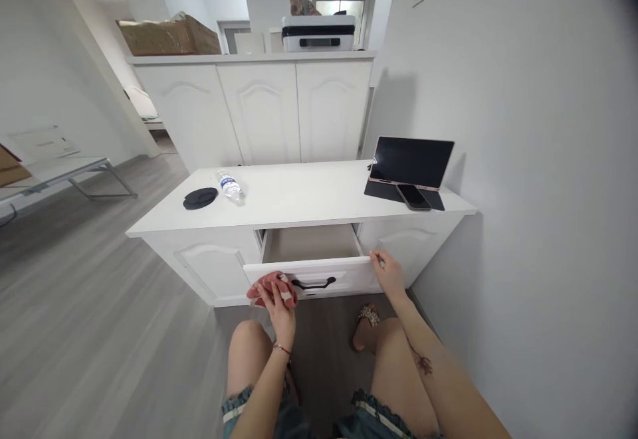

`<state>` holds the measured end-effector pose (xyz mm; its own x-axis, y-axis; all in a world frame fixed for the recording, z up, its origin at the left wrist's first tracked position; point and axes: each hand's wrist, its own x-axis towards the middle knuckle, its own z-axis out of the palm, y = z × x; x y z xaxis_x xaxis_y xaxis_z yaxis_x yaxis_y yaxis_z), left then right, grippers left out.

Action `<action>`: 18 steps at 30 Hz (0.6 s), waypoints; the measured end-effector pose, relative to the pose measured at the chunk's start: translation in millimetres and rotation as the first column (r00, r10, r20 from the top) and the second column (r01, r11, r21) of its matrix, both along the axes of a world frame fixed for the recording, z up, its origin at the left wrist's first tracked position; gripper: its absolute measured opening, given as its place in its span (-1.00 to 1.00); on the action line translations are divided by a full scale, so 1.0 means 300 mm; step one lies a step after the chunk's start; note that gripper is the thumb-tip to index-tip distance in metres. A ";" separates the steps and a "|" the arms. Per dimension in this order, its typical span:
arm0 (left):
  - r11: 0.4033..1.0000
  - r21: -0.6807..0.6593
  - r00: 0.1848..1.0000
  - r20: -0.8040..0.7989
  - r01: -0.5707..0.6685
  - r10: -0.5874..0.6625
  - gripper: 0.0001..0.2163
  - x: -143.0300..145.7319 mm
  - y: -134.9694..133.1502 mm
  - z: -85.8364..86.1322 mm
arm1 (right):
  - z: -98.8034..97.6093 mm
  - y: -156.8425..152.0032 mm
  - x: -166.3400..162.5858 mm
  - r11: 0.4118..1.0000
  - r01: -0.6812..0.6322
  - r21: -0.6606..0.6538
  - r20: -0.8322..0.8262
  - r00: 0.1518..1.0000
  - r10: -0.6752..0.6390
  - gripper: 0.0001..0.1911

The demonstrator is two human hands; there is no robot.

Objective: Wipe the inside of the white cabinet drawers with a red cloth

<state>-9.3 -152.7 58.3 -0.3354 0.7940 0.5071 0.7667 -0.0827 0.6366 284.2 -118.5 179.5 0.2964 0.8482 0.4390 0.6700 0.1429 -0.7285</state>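
A white cabinet drawer (313,242) stands pulled out, its inside bare where it shows. My left hand (279,313) presses a red-and-white cloth (272,289) against the left part of the drawer front, left of the black handle (314,284). The cloth is bunched under my fingers. At the drawer's right end, my right hand (389,273) grips the top edge of the drawer front (343,266) with curled fingers.
On the white cabinet top (299,193) are a clear plastic bottle (230,185) lying down, a flat black round item (200,198), a propped tablet (411,161) and a phone (413,196). A wall (538,193) rises at right. Behind, a taller cabinet carries a cardboard box (169,35) and a white case (319,32).
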 end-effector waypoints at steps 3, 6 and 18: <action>0.998 -0.018 0.991 0.121 -0.061 0.063 -0.18 0.067 0.012 -0.006 | 0.006 -0.002 -0.002 1.000 -0.005 0.005 -0.003 1.000 0.005 -0.46; 0.993 -0.013 0.977 0.181 -0.115 0.116 -0.20 0.130 0.020 -0.019 | 0.006 -0.002 -0.005 1.000 0.005 -0.008 -0.011 1.000 -0.005 -0.44; 0.986 -0.086 0.891 0.422 -0.144 0.167 -0.27 0.411 0.025 -0.013 | 0.001 0.002 -0.006 1.000 0.014 0.007 -0.007 1.000 -0.014 -0.39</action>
